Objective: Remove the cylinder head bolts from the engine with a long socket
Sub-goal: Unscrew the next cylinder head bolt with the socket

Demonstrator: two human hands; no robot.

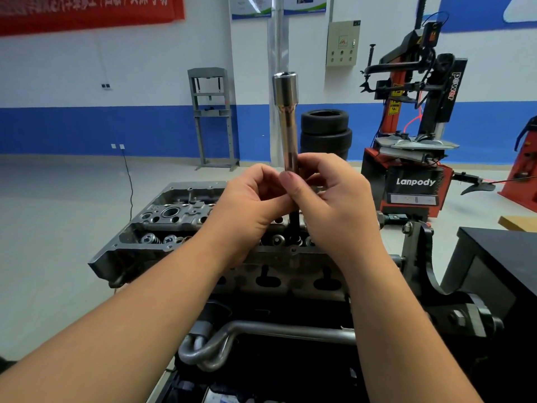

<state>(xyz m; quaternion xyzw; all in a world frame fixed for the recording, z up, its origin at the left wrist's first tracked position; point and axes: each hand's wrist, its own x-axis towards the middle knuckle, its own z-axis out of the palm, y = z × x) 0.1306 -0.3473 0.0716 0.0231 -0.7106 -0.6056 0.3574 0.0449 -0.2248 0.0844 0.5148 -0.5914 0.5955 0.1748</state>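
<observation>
A long chrome socket [287, 117] stands upright above the cylinder head [174, 216], its wide square-drive end at the top. Both hands hold its lower shaft. My left hand [247, 205] pinches it from the left and my right hand [334, 205] curls round it from the right. Below the hands a dark rod [294, 225], a bolt shank or the socket's lower end, runs down toward the valve springs [151, 238]. Where it meets the head is hidden by my hands. The engine sits on a stand [430, 274].
A black cabinet [499, 257] stands at the right of the engine. Exhaust pipes [220, 341] run below the head. Behind are a tyre changer [412, 135], stacked tyres [325, 132], a grey press frame [212, 117] and open floor at the left.
</observation>
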